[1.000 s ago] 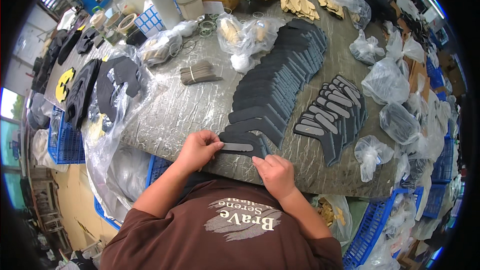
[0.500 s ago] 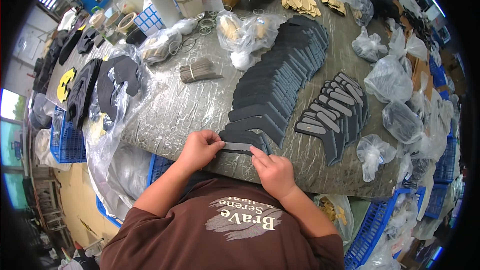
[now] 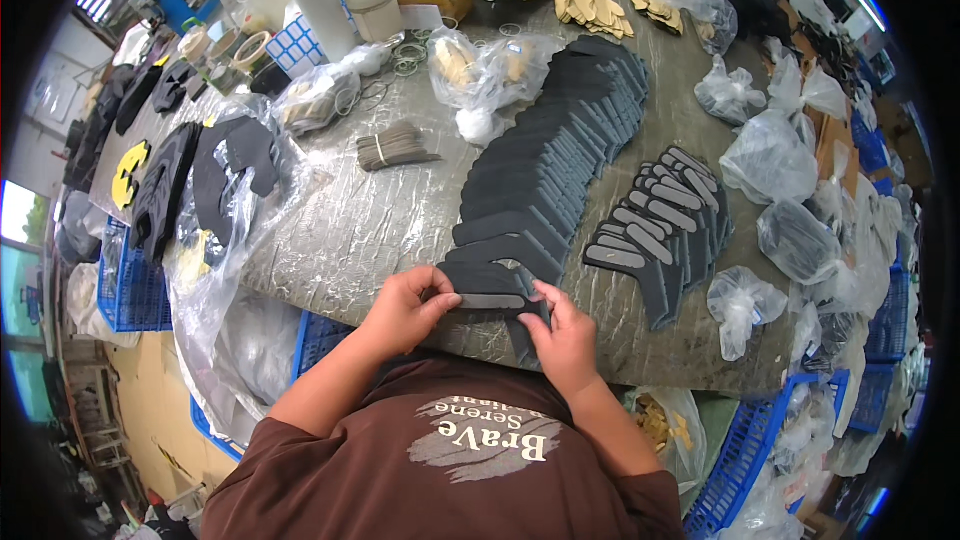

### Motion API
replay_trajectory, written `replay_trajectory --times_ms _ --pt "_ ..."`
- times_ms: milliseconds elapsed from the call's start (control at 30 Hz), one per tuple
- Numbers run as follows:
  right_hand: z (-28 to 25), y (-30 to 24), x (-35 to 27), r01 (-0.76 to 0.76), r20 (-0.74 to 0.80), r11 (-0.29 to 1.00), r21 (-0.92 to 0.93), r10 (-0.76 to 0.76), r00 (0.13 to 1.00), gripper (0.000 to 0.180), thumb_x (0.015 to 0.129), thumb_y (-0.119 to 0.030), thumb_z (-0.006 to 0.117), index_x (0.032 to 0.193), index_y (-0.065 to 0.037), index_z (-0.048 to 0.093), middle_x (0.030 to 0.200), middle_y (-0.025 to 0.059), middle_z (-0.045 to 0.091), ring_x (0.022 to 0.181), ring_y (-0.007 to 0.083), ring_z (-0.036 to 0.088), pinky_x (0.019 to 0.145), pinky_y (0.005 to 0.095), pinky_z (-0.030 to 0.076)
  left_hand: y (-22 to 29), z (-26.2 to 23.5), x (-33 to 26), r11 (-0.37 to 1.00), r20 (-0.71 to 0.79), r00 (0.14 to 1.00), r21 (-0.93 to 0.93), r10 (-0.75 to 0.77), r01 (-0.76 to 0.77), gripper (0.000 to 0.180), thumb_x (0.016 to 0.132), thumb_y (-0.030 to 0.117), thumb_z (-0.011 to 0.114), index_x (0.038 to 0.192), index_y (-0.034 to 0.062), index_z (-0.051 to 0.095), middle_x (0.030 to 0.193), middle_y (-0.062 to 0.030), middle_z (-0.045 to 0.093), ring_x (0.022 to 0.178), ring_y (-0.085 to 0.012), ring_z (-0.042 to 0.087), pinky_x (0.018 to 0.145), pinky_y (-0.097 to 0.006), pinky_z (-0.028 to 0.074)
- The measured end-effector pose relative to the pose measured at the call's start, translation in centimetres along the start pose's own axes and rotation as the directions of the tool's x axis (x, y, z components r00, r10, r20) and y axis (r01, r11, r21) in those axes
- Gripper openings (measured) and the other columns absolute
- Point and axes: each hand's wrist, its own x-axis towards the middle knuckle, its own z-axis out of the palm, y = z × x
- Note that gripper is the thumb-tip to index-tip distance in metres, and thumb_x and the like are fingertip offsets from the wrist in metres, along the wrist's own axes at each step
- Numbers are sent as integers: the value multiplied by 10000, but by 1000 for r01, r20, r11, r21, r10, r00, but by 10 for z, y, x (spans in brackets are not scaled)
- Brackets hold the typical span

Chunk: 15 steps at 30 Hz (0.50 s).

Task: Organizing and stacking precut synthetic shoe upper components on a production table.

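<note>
Between my hands is a dark L-shaped flat piece (image 3: pixel 480 277), perhaps foam or fabric, with a light grey strip (image 3: pixel 492 302) lying along its near edge. My left hand (image 3: pixel 412 310) pinches the left end, thumb at the strip's tip. My right hand (image 3: pixel 562 332) grips the right end near the bend, thumb below and fingers above. Just beyond is a long overlapping row of similar dark pieces (image 3: pixel 545 155). To the right lies a fanned group of dark pieces with grey strips on them (image 3: pixel 658 230).
A banded bundle of grey strips (image 3: pixel 395 147) lies left of the row. Knotted clear bags (image 3: pixel 745 310) line the right side, beside blue crates (image 3: pixel 745 460). At the back left stand a white bottle (image 3: pixel 322 10) and a lidded tub (image 3: pixel 372 6). Beige cut pieces (image 3: pixel 592 8) sit farther back.
The dark piece has been lifted and brought nearer, its lower arm now hanging by the table edge. My right hand has moved from the strip to the piece's right end.
</note>
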Motion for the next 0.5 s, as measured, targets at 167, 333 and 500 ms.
replay_trajectory --times_ms 167,333,500 --pt "-68 21 18 -547 119 817 183 534 837 246 770 -6 668 1014 -21 642 834 72 640 735 167 593 677 304 471 15 5 4 878 55 995 -467 -83 99 206 907 51 494 1110 25 470 893 -57 579 549 -39 445 525 -170 401" --pt "-70 11 26 -242 77 969 -43 245 967 203 746 -22 657 949 -29 652 892 122 613 850 289 604 747 360 478 24 17 0 965 110 965 -135 239 -224 491 871 255 591 1271 48 395 1104 -159 529 952 -277 562 802 -369 470" --pt "-15 -37 14 -460 457 749 478 235 858 78 807 -27 621 860 24 644 802 114 650 685 179 619 617 290 479 40 39 4 744 289 760 188 582 -641 849 781 597 529 1350 15 292 1212 -206 440 815 -375 609 635 -428 515"
